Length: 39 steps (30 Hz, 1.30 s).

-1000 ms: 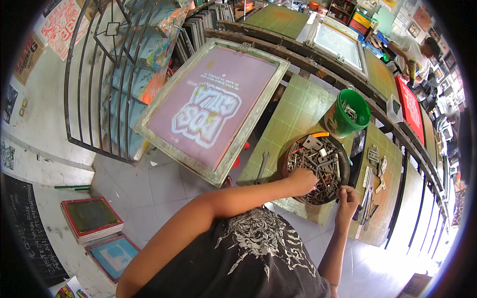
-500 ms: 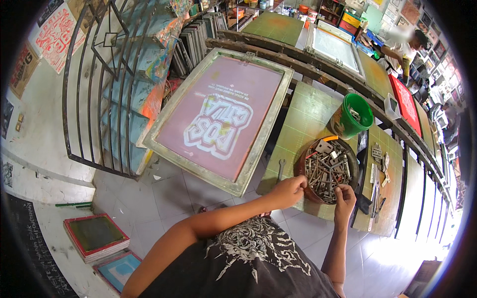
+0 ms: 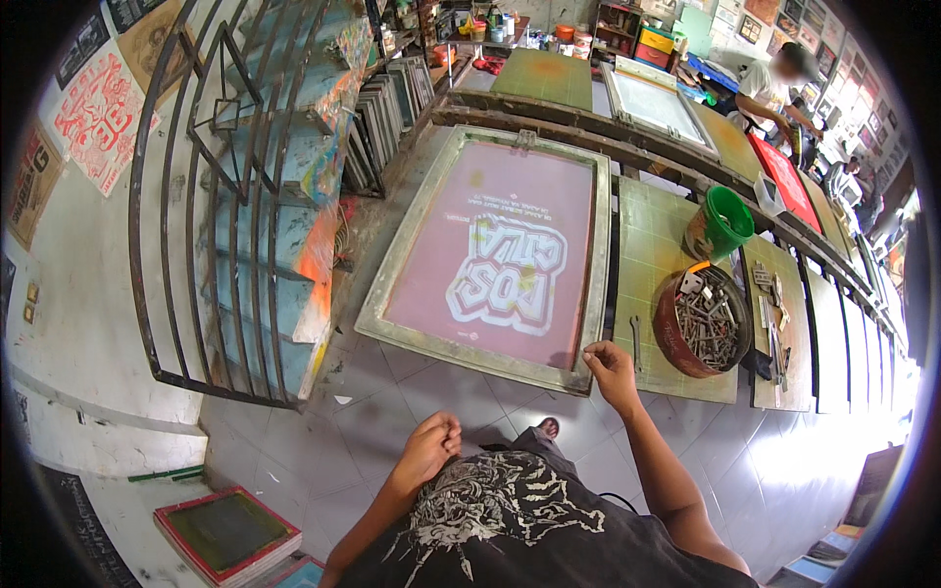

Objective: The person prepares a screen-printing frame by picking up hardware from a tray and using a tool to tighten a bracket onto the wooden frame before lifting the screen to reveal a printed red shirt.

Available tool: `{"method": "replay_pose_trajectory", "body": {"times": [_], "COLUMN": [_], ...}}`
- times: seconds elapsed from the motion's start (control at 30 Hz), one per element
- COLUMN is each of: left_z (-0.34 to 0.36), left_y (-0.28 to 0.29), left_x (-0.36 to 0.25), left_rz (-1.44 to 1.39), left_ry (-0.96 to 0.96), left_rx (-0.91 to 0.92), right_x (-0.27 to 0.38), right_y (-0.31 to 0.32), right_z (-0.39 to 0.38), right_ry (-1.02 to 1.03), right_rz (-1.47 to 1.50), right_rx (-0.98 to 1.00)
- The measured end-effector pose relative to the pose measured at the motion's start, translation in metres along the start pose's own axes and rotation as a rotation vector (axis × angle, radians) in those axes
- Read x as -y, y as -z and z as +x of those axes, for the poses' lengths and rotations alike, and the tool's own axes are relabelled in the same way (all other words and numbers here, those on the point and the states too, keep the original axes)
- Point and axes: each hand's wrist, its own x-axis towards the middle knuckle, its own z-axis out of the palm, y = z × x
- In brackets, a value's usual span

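Ahead, printing screen (image 3: 505, 240) near half-closed right hand (image 3: 614, 374), curled left hand (image 3: 429, 449) farther off, holds unclear.

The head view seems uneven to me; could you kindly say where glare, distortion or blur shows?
Head view: glare washes out the floor at right, while the framed screen escapes it; fisheye bending bows the metal railing; a co-worker's head is blurred.

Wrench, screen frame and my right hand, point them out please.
Wrench (image 3: 636, 343): head view, middle of its handle.
Screen frame (image 3: 593, 274): head view, its right rail.
Right hand (image 3: 614, 374): head view, middle of the hand.
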Motion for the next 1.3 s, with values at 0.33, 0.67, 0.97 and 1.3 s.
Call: {"method": "replay_pose_trajectory", "body": {"times": [0.33,0.67,0.97,1.3], "left_z": [-0.01,0.012,0.097,0.178], "left_y": [0.082,0.09,0.158,0.128], "left_x": [-0.045,-0.115,-0.202,-0.236], "left_rz": [-0.162,-0.023,1.052,1.432], "left_ry": [-0.301,-0.356,-0.572,-0.384], "left_rx": [-0.364,-0.589,-0.504,-0.299], "right_x": [-0.006,0.004,-0.013,-0.027], "right_y": [-0.02,-0.045,-0.064,-0.062], "right_z": [0.014,0.02,0.023,0.028], "right_ry": [0.049,0.047,0.07,-0.059], "right_rz": [-0.209,-0.263,-0.417,-0.287], "right_rx": [-0.124,-0.265,-0.635,-0.817]}}
